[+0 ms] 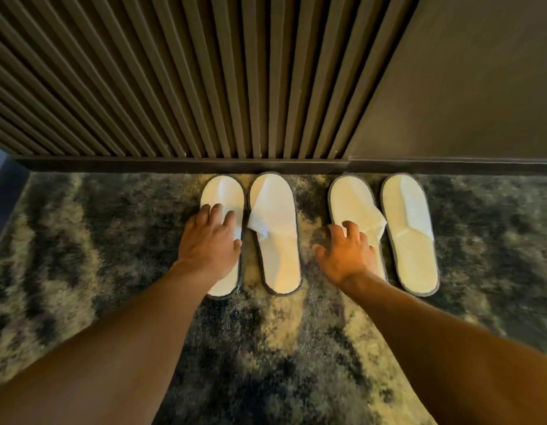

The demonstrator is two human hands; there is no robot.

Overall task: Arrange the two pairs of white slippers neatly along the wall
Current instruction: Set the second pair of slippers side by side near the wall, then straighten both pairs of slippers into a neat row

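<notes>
Several white slippers with grey edging lie side by side on the carpet, toes against the skirting. The left pair is the far-left slipper (221, 191) and its neighbour (277, 234), whose upper is creased. The right pair is the third slipper (352, 197) and the far-right slipper (408, 228). My left hand (209, 240) rests flat on the far-left slipper with fingers spread. Fingers apart, my right hand (347, 256) lies over the heel half of the third slipper, covering it. Neither hand has a slipper lifted.
A dark ribbed wall panel (189, 81) and a plain dark wall (465, 87) rise behind a black skirting board (174, 164). The mottled grey and cream shaggy carpet (281, 348) runs left, right and toward me.
</notes>
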